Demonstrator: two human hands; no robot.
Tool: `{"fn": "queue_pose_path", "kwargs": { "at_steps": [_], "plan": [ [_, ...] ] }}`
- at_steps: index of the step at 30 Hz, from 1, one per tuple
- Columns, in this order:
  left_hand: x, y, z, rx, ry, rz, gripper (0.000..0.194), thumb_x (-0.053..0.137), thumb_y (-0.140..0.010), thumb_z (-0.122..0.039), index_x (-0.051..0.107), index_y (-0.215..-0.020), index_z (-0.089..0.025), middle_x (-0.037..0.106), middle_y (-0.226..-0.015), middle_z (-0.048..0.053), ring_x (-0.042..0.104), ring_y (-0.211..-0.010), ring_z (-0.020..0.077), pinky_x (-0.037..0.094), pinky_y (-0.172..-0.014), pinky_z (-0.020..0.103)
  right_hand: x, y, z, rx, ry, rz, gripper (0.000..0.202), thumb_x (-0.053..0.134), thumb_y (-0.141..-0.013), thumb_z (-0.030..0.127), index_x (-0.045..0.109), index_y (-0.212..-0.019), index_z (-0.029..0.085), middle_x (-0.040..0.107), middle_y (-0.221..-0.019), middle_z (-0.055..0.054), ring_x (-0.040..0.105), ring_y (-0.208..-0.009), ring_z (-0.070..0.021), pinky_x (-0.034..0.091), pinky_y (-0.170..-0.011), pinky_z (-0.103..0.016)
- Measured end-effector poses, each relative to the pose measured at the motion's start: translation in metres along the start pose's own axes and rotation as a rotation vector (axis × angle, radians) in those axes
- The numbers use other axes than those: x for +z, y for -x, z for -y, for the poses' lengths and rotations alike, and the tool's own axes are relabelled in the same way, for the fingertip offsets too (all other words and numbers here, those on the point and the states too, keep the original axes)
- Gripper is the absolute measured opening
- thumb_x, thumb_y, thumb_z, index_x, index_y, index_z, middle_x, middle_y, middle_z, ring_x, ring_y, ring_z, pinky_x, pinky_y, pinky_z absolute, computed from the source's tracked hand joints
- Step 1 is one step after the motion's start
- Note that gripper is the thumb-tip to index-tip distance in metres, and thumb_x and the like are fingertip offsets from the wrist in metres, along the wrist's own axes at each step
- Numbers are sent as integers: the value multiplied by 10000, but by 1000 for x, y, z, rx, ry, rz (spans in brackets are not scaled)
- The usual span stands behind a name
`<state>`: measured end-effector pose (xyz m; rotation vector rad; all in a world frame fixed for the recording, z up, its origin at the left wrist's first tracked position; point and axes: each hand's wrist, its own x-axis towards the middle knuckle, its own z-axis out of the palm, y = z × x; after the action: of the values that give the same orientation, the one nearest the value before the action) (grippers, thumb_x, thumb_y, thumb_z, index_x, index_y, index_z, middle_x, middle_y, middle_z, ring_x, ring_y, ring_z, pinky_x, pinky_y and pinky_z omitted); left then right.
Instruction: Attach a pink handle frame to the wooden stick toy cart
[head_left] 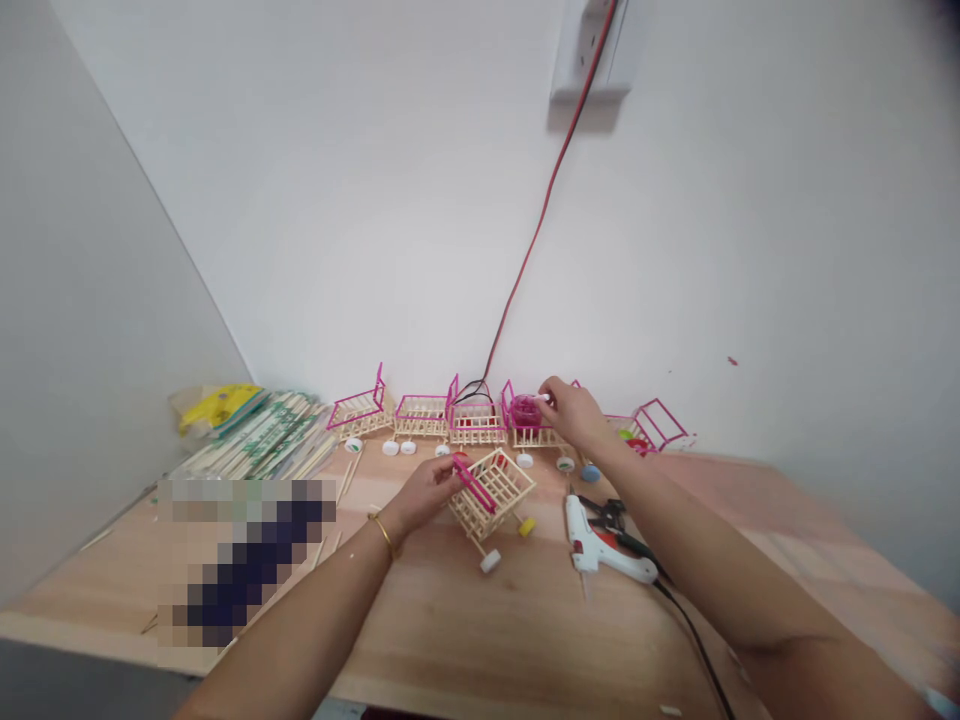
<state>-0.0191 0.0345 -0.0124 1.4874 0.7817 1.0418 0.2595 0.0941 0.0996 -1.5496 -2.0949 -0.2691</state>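
Observation:
My left hand [426,490] is closed on a small cart [489,492] built of thin wooden sticks, tilted above the table. Part of its frame is painted magenta, and white and yellow caps serve as wheels. Farther back, my right hand [568,408] pinches a small white thing [543,398], too small to name, at the top of a container of magenta paint [526,412]. That container appears to sit in or just behind one of the stick carts [424,413] lined up along the wall, whose upper rims are magenta.
A white glue gun [600,548] lies on the table [457,630] at right, its black cord running toward the front. Packs of sticks [251,435] and a yellow bag [221,405] lie at left, near a blurred-out patch. A red cable [536,235] hangs from the wall socket [592,50].

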Motion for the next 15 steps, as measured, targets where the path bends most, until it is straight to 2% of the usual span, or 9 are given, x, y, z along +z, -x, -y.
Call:
{"fn": "queue_pose_path", "kwargs": {
  "at_steps": [4,11,15],
  "plan": [
    [-4,-1,-4,5,-8,50,545,755,-785,-601,731,-1101,-158,728,-1087,94,655,-994,237,504,-899,335,-2,3,-1,-17,4,-5,156,549,-924,259,659,-1009,188,770,-860,-86,687,-752,-225,413,-679,-290],
    [-19,0,-12,-18,4,144,545,836,-718,-539,735,-1111,-175,709,-1168,103,644,-1086,248,490,-957,342,1,10,0,-62,-28,-3,203,517,-931,233,686,-1033,181,772,-978,-116,693,-890,-254,448,-822,-342],
    [-24,1,-14,-26,-17,191,602,879,-663,-498,728,-1161,-194,726,-1156,100,675,-1031,249,534,-893,353,-1,17,1,-61,-66,-12,179,548,-915,260,698,-968,179,768,-914,-122,689,-857,-269,447,-809,-358]
  ]
}}
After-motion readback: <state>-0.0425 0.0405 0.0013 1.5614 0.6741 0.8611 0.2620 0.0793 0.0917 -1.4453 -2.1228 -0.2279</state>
